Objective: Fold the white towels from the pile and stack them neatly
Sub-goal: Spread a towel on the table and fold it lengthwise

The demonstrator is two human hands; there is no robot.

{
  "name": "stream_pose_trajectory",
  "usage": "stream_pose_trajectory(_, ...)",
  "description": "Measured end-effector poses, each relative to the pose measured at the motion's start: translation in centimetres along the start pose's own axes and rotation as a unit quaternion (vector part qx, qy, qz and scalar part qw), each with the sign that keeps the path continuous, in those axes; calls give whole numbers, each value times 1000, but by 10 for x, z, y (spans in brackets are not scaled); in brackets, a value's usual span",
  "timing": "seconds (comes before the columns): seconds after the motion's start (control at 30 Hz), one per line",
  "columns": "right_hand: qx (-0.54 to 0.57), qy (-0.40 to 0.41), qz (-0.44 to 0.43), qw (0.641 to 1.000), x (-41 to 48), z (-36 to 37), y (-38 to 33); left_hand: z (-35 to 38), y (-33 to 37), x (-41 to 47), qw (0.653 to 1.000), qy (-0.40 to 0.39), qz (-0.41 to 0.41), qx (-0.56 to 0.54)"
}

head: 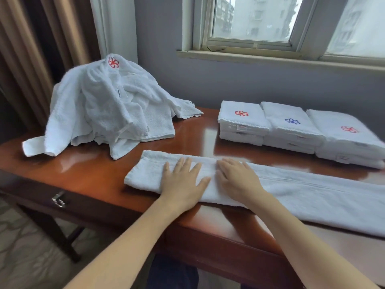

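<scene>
A long white towel [302,197], folded lengthwise into a strip, lies across the front of the wooden table [100,174] and runs off to the right. My left hand [183,182] presses flat on its left part with fingers spread. My right hand [237,178] lies flat just beside it, fingers straight. A loose pile of white towels [108,105] with a red flower emblem sits at the back left. Three stacks of folded towels [295,128] stand in a row at the back right, showing red, blue and red emblems.
The table stands against a grey wall under a window [252,21]. Curtains [31,59] hang at the left. A drawer with a metal handle [58,201] is in the table's front left. Patterned carpet lies below.
</scene>
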State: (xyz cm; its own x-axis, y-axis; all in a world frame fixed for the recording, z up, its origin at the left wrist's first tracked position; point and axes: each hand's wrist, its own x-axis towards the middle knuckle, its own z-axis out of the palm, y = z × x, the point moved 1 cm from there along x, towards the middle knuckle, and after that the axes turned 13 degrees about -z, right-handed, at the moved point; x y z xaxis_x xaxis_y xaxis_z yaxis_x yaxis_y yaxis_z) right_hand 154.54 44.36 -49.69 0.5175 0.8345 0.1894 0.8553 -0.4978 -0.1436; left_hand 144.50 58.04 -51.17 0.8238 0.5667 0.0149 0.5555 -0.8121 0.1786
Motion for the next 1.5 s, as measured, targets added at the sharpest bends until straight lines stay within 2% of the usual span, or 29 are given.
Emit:
stream_pose_trajectory(0.1,17,-57,7,998,-8,9,6,4,-5,7,999,-9,-17,32)
stream_pose_trajectory(0.37,36,-71,-16,997,4,10,11,-8,-24,25,997,-24,-51,58)
stream_pose_trajectory(0.57,17,-44,23,999,-29,4,33,-14,-13,24,993,-56,-60,82)
stream_pose_trajectory(0.63,12,-40,22,999,-43,2,39,-15,8,21,996,-50,-32,72)
stream_pose_trajectory(0.8,13,-25,72,997,-78,-14,80,-3,94,3,993,-35,115,-18)
stream_pose_trajectory(0.93,0,-22,138,990,-113,-31,124,9,160,-5,977,-30,212,-19)
stream_pose_trajectory(1.1,-6,-31,207,978,-150,-48,169,23,228,-6,956,-39,291,-20)
stream_pose_trajectory(1.3,-13,-37,297,954,-174,-57,215,41,266,-5,935,-44,351,-8)
stream_pose_trajectory(1.5,-40,-13,374,926,-182,-63,240,48,265,0,937,-64,341,27)
